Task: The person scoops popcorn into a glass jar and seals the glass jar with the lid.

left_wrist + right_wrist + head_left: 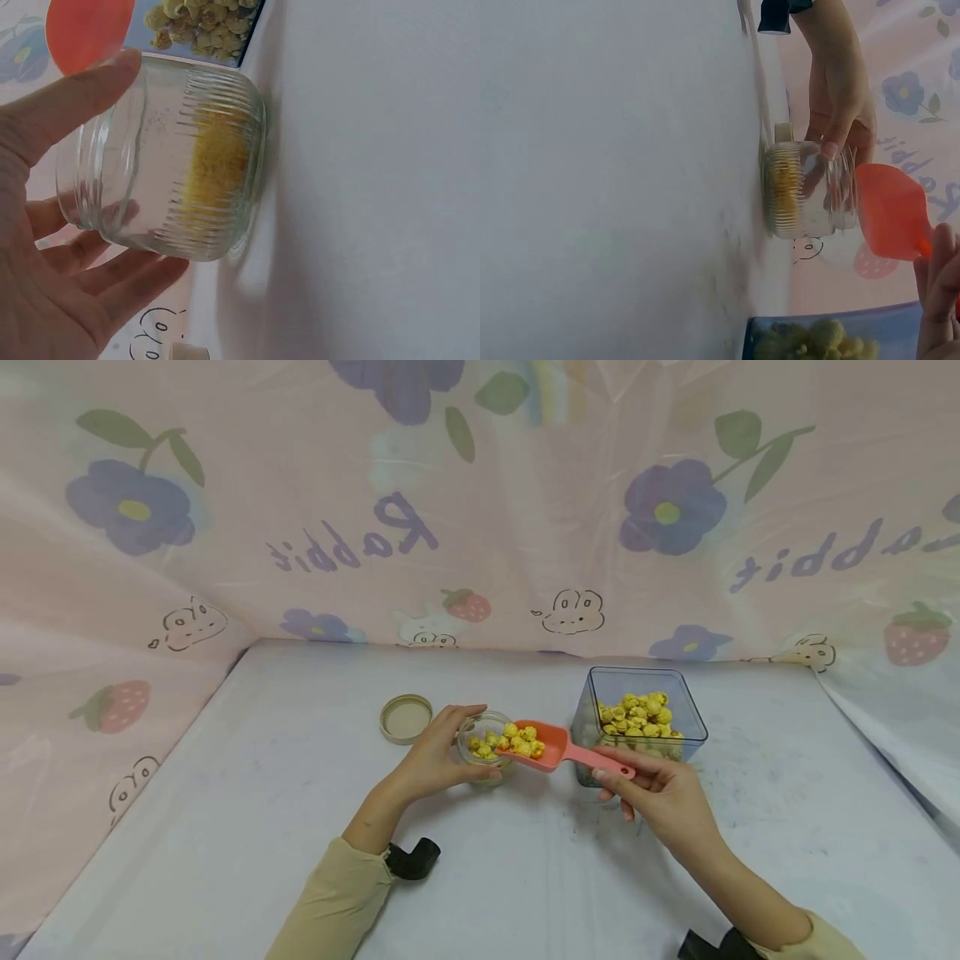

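My left hand [435, 756] grips a ribbed glass jar [169, 157] near its mouth, thumb on one side and fingers on the other. Yellow popcorn [217, 169] covers the jar's bottom. In the head view my right hand [660, 789] holds a coral-red scoop [553, 747] by its handle. Several yellow popcorn pieces [523, 740] lie in the scoop, whose front edge overlaps the jar's rim. In the right wrist view the scoop [892, 214] is beside the jar's mouth, and only some fingers of the right hand show at the edge.
A clear square container [693, 727] of yellow popcorn stands behind the right hand. To the left of the jar a round lid [406, 719] lies on the white-covered table [300, 735]. A patterned cloth [510, 527] hangs behind and at the sides.
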### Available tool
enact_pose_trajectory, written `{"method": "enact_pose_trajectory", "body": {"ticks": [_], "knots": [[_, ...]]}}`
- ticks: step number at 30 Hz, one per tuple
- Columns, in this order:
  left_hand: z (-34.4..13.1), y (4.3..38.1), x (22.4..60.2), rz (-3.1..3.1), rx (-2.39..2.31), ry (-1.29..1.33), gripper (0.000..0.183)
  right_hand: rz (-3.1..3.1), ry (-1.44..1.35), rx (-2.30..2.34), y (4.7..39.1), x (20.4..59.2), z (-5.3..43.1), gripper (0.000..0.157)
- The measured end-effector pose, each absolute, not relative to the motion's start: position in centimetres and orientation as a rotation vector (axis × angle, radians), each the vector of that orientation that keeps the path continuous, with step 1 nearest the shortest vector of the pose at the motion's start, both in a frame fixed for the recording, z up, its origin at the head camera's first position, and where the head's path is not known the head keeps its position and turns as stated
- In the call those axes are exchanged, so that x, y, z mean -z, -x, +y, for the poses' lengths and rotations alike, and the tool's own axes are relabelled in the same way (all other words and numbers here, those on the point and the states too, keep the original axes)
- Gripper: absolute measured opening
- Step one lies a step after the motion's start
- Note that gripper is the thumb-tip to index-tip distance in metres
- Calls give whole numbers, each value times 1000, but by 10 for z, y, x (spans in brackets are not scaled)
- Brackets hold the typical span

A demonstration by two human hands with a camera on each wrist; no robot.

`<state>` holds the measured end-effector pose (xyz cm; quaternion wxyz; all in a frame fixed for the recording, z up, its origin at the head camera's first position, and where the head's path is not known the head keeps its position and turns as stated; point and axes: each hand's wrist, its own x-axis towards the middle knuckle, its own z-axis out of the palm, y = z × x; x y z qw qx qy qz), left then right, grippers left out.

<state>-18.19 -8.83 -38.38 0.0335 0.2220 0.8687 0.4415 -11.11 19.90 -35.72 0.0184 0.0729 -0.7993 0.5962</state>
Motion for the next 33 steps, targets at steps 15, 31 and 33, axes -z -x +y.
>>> {"method": "enact_pose_trajectory", "body": {"ticks": [15,31,33], "knots": [[-87,180,382,2648,-1359,-634,85,-2685,-384,-1485,117,332,194,31],[-88,182,384,2642,-1390,-635,86,-2778,-433,-1330,132,304,183,26],[-89,182,384,2645,-1390,-641,86,-2780,-418,-1332,132,302,182,26]]}}
